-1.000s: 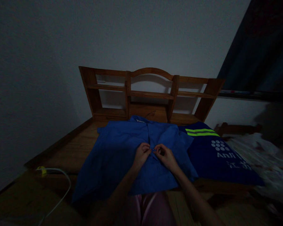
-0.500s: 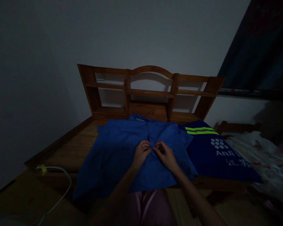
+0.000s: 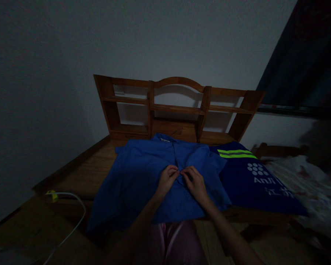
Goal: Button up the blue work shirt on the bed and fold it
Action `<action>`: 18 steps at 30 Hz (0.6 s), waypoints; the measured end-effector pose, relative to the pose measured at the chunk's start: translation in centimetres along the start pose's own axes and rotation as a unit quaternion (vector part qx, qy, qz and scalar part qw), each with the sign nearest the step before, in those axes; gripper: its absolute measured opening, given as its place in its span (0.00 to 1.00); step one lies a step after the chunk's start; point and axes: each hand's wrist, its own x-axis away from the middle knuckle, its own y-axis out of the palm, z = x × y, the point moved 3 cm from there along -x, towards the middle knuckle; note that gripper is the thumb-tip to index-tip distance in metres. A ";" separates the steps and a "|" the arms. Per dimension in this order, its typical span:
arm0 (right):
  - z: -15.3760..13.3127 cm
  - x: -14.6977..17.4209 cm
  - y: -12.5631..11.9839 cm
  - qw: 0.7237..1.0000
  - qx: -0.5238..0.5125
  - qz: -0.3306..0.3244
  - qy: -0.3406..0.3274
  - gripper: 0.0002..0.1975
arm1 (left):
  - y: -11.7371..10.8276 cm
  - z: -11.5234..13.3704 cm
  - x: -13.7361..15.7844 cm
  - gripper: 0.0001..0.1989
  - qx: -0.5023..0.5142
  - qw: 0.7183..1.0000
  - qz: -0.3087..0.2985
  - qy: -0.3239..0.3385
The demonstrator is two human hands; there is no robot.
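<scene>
A blue collared shirt (image 3: 143,173) lies spread out on a wooden desk, its collar toward the back and its lower edge hanging over the front. At the middle of its front opening, my left hand (image 3: 167,179) pinches the fabric edge between thumb and fingers. Close beside it, my right hand (image 3: 194,184) pinches the same front edge, fingertips almost meeting those of the left. Whatever small part sits between the fingertips is hidden in the dim light.
The wooden desk (image 3: 82,173) backs onto a shelf unit (image 3: 176,108) against the wall. A dark blue garment (image 3: 248,187) with a yellow-green stripe lies at the right. White plastic bags (image 3: 300,176) are farther right. A pale cable (image 3: 81,204) hangs at the left front.
Both hands stay at the shirt's front opening, with fingertips shifted slightly and drawn closer together. The view has moved a little.
</scene>
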 end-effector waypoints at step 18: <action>4.5 -0.7 0.6 0.903 -0.304 -0.005 0.304 0.17 | 0.7 -0.1 0.3 0.18 -0.048 0.998 -0.032 0.033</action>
